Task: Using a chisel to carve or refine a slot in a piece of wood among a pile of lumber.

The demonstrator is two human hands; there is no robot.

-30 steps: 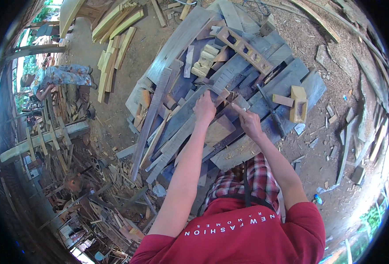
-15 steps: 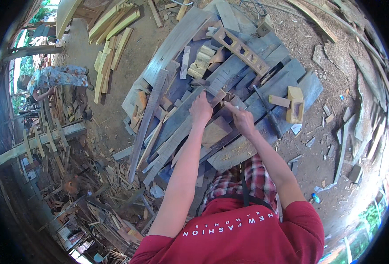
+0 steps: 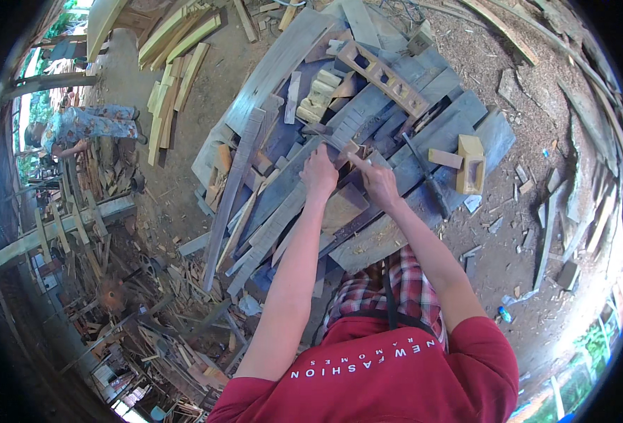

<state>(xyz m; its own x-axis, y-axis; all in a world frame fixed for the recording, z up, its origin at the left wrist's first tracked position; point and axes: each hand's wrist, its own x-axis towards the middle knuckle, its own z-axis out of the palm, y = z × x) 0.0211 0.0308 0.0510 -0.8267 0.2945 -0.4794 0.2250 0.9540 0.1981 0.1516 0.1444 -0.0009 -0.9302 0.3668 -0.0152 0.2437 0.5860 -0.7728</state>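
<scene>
I've got both bare hands over a messy pile of dark grey boards (image 3: 459,116), close together near its middle. Left hand (image 3: 319,173): back up, fingers bent, fingertips at a small brown wood piece (image 3: 349,152). Whether it grips that piece I can't tell; the palm side is hidden from me. Right hand (image 3: 378,185): just beside it, index finger stretched toward the same piece, other fingers folded. Could be a thin tool in there, but I can't make one out or say what, if anything, it grips. The brown piece sits between the hands, its lower part hidden.

Right of the hands, a long dark tool (image 3: 430,182) lies slantwise on the boards; its kind is unclear to me. Further right, a yellow wood block (image 3: 469,151) with a recess, a small reddish block (image 3: 445,158) touching its left side. Beyond the hands, a wooden bar with openings (image 3: 390,84) and carved yellowish pieces (image 3: 318,96); whatever is wedged under them I can't see.

Far left, a co-worker (image 3: 93,127) appears sideways, warped by the lens, hands too small to read. Yellow planks (image 3: 179,92) lie nearby, some cut off by the top edge.
</scene>
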